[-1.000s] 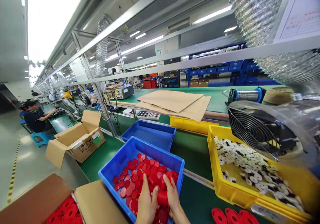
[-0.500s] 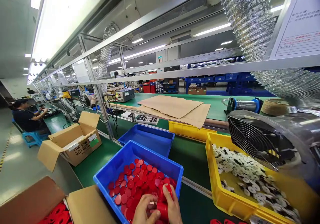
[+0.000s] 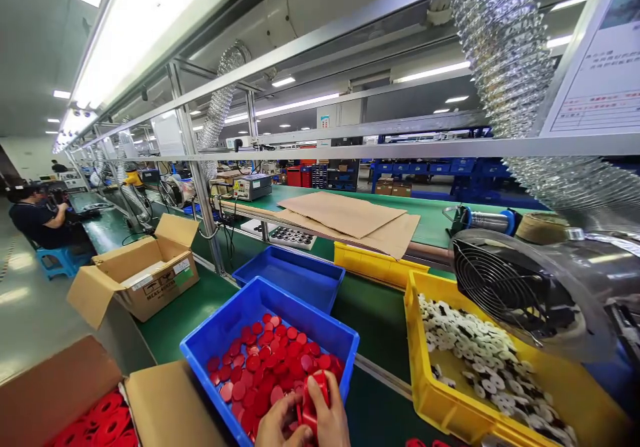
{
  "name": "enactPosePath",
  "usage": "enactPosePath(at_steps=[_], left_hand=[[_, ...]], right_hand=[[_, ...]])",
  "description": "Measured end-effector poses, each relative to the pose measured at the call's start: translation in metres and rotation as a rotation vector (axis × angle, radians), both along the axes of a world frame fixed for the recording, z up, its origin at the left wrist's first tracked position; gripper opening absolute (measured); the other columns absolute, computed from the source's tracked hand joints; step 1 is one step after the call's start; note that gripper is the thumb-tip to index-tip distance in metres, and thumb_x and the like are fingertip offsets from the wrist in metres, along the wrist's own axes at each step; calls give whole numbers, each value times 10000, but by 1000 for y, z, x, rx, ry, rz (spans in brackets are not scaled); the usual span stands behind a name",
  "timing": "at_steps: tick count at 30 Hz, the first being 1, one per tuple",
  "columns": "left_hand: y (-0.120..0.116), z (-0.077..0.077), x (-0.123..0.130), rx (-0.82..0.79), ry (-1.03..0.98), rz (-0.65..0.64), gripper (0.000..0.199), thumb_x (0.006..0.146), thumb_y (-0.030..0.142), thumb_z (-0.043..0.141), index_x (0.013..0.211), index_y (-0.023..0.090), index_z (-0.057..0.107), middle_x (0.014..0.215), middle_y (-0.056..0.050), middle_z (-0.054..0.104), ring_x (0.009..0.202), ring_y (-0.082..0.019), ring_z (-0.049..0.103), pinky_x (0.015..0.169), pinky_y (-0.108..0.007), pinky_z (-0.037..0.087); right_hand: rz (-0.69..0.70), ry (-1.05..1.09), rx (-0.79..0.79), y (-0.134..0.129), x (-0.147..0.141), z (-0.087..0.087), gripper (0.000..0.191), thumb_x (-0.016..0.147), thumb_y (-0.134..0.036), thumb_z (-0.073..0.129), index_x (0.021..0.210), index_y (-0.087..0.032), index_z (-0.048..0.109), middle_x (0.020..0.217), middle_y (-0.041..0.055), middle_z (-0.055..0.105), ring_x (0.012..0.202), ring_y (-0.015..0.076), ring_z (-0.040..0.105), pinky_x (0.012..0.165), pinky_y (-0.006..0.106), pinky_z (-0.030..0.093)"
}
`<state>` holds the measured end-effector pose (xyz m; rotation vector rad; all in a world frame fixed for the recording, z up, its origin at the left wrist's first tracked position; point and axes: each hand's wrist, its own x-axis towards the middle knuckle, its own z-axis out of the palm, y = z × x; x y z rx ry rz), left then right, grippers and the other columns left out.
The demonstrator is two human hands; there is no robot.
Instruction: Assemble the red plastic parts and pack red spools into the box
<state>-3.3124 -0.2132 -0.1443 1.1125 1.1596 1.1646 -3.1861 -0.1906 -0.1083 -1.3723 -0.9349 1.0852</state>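
Note:
Over the near right part of a blue bin (image 3: 270, 294), my two hands are close together around a red plastic part (image 3: 310, 407). My right hand (image 3: 330, 415) grips it from the right, with fingers laid over its top. On the other side, my left hand (image 3: 280, 426) has its thumb and fingers bent against the part. Fingers hide much of its shape, and I cannot tell whether it is one piece or two pressed together. Many flat red discs (image 3: 255, 362) lie loose in the bin beneath and beyond the hands.
At lower left an open carton (image 3: 170, 400) holds red rings (image 3: 107, 424). A yellow bin (image 3: 420, 367) with white and black pieces stands right, beside a fan (image 3: 500, 287). Behind are a blue tray (image 3: 290, 274) and another carton (image 3: 155, 287). A seated person (image 3: 37, 220) works far left.
The hands have come closer together around the red part, and the right hand's fingers now lie over its top. My view has shifted slightly, so the bins appear a little farther left.

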Motion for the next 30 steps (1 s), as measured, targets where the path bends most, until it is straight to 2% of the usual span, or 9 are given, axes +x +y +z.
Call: enactPosePath(at_steps=[4, 8, 10, 14, 17, 20, 23, 27, 30], left_hand=[[-4, 32, -10, 54, 282, 93, 566, 730, 509, 686, 1184, 180, 611, 1259, -147, 634, 1201, -302, 580, 1061, -429, 448], [-6, 52, -16, 139, 549, 123, 650, 752, 498, 654, 1281, 140, 536, 1437, -182, 467, 1393, -321, 363, 1177, -513, 261], [-9, 58, -6, 63, 439, -6, 611, 770, 541, 641, 1229, 146, 558, 1387, -180, 511, 1329, -315, 450, 1139, -501, 337], [-31, 65, 43, -333, 121, -486, 575, 718, 571, 715, 1110, 161, 622, 1227, -141, 629, 1190, -287, 572, 1056, -417, 439], [-53, 52, 96, -675, 62, -697, 615, 659, 531, 786, 1142, 190, 620, 1316, -122, 576, 1198, -292, 557, 1040, -418, 434], [-68, 21, 144, -944, 146, -706, 678, 706, 607, 716, 1226, 202, 555, 1442, -196, 440, 1194, -419, 538, 954, -616, 426], [-71, -12, 175, -1118, 187, -652, 696, 784, 695, 556, 1307, 245, 463, 1540, -208, 281, 1198, -485, 514, 881, -707, 406], [-61, -40, 194, -1208, 173, -610, 549, 887, 626, 456, 1240, 211, 530, 1313, -166, 559, 1043, -349, 633, 881, -610, 473], [-52, -50, 201, -1187, 214, -535, 482, 953, 513, 442, 1286, 168, 495, 1153, -124, 625, 936, -234, 650, 840, -472, 535]], right_hand=[[-14, -41, 95, -7, 10, 24, 420, 800, -615, 563, 902, -211, 609, 835, 12, 644, 816, 201, 595, 808, 325, 499], [-94, -272, 134, -24, 48, 33, 338, 785, -478, 631, 994, -214, 601, 1068, 61, 602, 1063, 226, 556, 999, 373, 432], [-144, -398, 66, -44, 72, 23, 372, 768, -454, 653, 1046, -216, 590, 1178, 87, 541, 1210, 243, 486, 1055, 377, 396], [-278, -612, -292, -105, 103, -21, 433, 789, -503, 624, 1127, -238, 568, 1344, 109, 408, 1232, 255, 500, 984, 361, 454], [-351, -704, -583, -145, 114, -59, 465, 821, -533, 572, 1188, -247, 555, 1417, 138, 332, 1012, 254, 637, 867, 391, 500], [-404, -718, -716, -161, 122, -87, 514, 845, -525, 539, 1239, -196, 543, 1416, 224, 298, 912, 288, 672, 806, 436, 500], [-453, -729, -769, -157, 127, -99, 575, 845, -500, 548, 1312, -170, 498, 1451, 279, 204, 1023, 347, 639, 853, 465, 473], [-472, -702, -764, -143, 127, -101, 595, 831, -446, 565, 1371, -216, 469, 1507, 272, 122, 1146, 411, 561, 890, 520, 438], [-434, -644, -708, -140, 128, -97, 634, 783, -399, 624, 1390, -288, 479, 1542, 228, 125, 1180, 433, 531, 894, 525, 436]])
